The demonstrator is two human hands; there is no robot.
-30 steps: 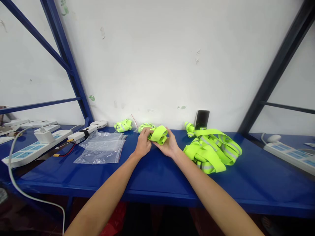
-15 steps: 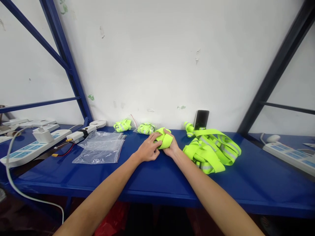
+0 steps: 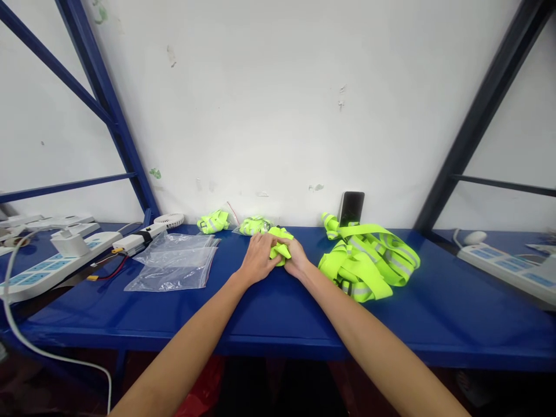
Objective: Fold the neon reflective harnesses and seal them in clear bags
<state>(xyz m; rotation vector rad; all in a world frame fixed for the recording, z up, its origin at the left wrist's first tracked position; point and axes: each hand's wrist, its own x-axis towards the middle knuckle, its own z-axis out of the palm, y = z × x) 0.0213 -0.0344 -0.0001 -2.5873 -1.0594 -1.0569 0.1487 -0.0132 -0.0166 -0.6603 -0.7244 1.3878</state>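
Observation:
Both hands meet over a folded neon-yellow reflective strap bundle (image 3: 280,246) on the blue shelf (image 3: 278,313). My left hand (image 3: 257,260) presses on it from the left with fingers curled over it. My right hand (image 3: 295,259) grips it from the right. Only a small part of the bundle shows between the fingers. A heap of loose neon-yellow reflective straps (image 3: 369,258) lies just to the right of my right hand.
Clear plastic zip bags (image 3: 176,266) lie left of my hands. Two bagged strap bundles, one (image 3: 212,221) and another (image 3: 255,225), sit by the wall. A black phone (image 3: 351,207) leans on the wall. White power strips (image 3: 47,263) (image 3: 508,266) and a small fan (image 3: 168,220) lie at the sides.
The bundle was held open above the shelf; both hands have folded it tighter and pressed it down onto the shelf, closing over it. The view shifted slightly.

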